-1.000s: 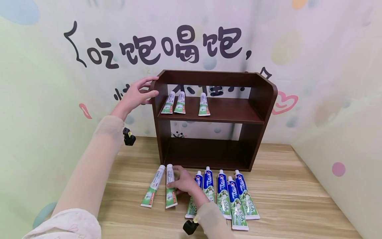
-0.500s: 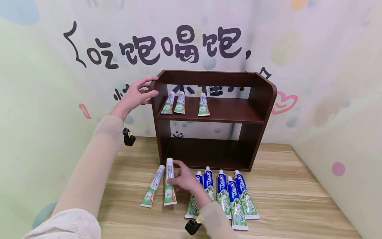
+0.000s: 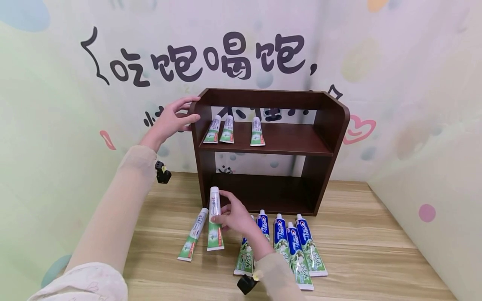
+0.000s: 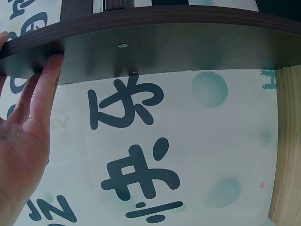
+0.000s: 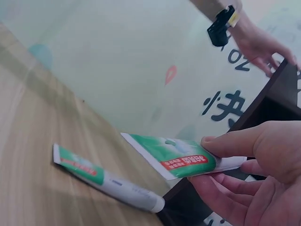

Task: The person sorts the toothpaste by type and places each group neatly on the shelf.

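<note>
A wooden table (image 3: 361,234) bears a dark rack (image 3: 293,137). The left hand (image 3: 172,120) rests on the rack's upper left side, fingers fairly straight and spread. The right hand (image 3: 236,212) pinches a tube (image 3: 215,239) between thumb and fingers, cap up, raised above the table in front of the lower shelf. Five blue tubes (image 3: 281,238) lie on the table to the right, partly behind the right arm. A matching white-green tube (image 3: 193,234) lies left of the held one; three small tubes (image 3: 227,130) lean on the upper shelf.
</note>
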The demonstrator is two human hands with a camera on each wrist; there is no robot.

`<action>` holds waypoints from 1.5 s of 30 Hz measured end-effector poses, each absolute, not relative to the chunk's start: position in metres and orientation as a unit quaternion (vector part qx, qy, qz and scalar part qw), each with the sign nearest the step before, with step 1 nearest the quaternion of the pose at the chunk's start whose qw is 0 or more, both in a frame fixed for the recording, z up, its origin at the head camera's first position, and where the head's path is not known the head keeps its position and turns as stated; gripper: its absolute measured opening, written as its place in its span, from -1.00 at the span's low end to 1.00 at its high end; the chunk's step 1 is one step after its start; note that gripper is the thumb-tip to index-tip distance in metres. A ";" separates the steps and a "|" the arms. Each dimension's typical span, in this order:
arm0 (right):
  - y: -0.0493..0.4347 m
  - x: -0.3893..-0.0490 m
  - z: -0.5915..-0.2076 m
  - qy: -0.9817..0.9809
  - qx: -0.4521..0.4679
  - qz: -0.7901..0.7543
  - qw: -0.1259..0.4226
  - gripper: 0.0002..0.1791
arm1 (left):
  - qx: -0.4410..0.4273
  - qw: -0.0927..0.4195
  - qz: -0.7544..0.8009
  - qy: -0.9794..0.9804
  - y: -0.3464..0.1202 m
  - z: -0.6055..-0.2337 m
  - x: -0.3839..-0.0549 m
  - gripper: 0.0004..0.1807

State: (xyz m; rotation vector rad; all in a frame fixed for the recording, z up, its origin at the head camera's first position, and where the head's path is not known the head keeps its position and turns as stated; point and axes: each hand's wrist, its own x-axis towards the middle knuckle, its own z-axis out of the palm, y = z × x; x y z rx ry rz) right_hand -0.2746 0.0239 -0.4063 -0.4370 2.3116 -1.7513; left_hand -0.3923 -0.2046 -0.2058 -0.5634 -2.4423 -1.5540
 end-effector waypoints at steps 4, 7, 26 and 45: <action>0.028 -0.273 -0.394 0.780 -0.167 -0.597 0.090 -0.10 | -0.191 0.092 -0.524 -0.825 -0.203 -0.204 -0.391 -0.37; 0.031 -0.271 -0.385 0.776 -0.174 -0.600 0.084 -0.11 | -0.191 0.086 -0.528 -0.823 -0.200 -0.199 -0.386 -0.38; 0.054 -0.260 -0.323 0.764 -0.179 -0.619 0.035 -0.10 | -0.194 0.083 -0.530 -0.821 -0.198 -0.202 -0.392 -0.36; 0.088 -0.280 -0.266 0.766 -0.171 -0.619 -0.007 -0.11 | -0.187 0.087 -0.527 -0.825 -0.195 -0.196 -0.371 -0.36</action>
